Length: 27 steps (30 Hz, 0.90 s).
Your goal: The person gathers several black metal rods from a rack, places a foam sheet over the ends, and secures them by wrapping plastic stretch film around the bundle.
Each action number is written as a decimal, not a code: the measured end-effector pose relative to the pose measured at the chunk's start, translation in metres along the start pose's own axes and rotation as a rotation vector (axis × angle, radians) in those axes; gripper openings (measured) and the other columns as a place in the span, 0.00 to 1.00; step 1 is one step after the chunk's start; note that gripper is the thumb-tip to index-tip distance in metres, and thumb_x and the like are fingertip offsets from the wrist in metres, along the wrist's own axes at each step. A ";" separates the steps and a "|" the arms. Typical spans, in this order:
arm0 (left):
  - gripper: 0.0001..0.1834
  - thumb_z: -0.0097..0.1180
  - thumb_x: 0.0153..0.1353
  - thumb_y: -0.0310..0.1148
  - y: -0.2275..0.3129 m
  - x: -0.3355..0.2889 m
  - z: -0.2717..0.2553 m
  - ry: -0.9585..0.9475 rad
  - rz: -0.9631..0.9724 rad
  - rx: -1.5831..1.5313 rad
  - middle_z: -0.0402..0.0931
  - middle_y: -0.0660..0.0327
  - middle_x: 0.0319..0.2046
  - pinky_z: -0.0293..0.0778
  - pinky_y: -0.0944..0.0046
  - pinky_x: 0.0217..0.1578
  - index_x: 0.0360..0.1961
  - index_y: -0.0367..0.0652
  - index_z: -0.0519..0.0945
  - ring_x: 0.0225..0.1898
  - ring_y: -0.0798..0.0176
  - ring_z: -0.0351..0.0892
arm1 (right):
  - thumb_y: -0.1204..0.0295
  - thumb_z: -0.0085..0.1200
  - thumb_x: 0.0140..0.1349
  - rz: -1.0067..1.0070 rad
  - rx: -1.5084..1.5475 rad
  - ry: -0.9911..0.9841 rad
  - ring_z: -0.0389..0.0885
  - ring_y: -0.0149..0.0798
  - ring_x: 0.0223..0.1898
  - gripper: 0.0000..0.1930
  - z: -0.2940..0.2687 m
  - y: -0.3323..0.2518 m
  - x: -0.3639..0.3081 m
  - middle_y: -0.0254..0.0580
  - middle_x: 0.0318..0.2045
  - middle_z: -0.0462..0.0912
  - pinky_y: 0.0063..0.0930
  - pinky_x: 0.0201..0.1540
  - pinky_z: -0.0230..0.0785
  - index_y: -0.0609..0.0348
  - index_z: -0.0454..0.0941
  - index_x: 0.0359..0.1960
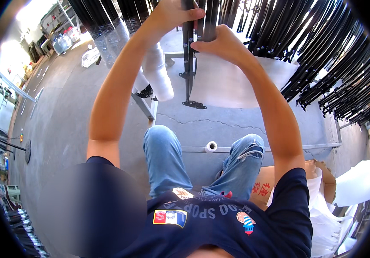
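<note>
Both my arms reach up to a bundle of upright black metal bars [188, 60] with rivets along them and small brackets at the lower end. My left hand [174, 16] is closed around the bars near the top edge, thumb across them. Lower and to the right, my right hand [226, 45] is closed with its thumb against the same bars; its other fingers are mostly hidden. A white, translucent foam sheet [228, 84] hangs behind the bars and below my right hand. Left of them are bars wrapped in clear film [157, 71].
Many black metal bars [275, 34] hang in a dense row at the right. A small white roll [211, 147] lies by a grey frame rail between my knees. At lower right are a cardboard box [264, 180] and white sheets [361, 182]. A fan [27, 151] stands left.
</note>
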<state>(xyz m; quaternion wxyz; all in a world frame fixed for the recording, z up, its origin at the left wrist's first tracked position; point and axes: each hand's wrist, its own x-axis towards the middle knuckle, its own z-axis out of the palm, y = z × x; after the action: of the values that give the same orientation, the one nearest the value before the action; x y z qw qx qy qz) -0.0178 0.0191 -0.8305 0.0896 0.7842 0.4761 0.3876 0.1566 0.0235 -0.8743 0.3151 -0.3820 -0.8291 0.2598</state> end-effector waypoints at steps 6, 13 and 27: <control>0.14 0.54 0.54 0.43 0.009 -0.019 0.004 -0.051 0.007 -0.433 0.78 0.65 0.26 0.70 0.72 0.36 0.34 0.44 0.77 0.30 0.72 0.77 | 0.63 0.64 0.39 0.073 0.161 -0.044 0.73 0.25 0.20 0.14 -0.020 -0.006 -0.012 0.35 0.18 0.77 0.18 0.25 0.63 0.60 0.77 0.21; 0.12 0.53 0.56 0.42 0.000 -0.023 0.008 -0.028 0.034 -0.535 0.73 0.67 0.22 0.66 0.73 0.33 0.27 0.45 0.74 0.28 0.72 0.73 | 0.60 0.65 0.37 0.099 0.116 0.055 0.74 0.28 0.24 0.21 -0.036 -0.005 -0.026 0.38 0.24 0.76 0.18 0.27 0.66 0.61 0.73 0.28; 0.14 0.49 0.59 0.40 -0.015 -0.034 0.062 -0.033 0.004 -0.882 0.75 0.61 0.22 0.72 0.72 0.35 0.28 0.39 0.74 0.31 0.67 0.77 | 0.58 0.62 0.37 -0.014 0.043 0.089 0.74 0.28 0.23 0.18 -0.040 0.010 -0.025 0.37 0.21 0.76 0.19 0.31 0.65 0.58 0.75 0.26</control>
<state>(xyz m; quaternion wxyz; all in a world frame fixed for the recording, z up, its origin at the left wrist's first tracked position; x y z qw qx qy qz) 0.0067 0.0134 -0.8989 0.4226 0.6781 0.2623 0.5411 0.2030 0.0168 -0.8624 0.3614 -0.3804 -0.8112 0.2579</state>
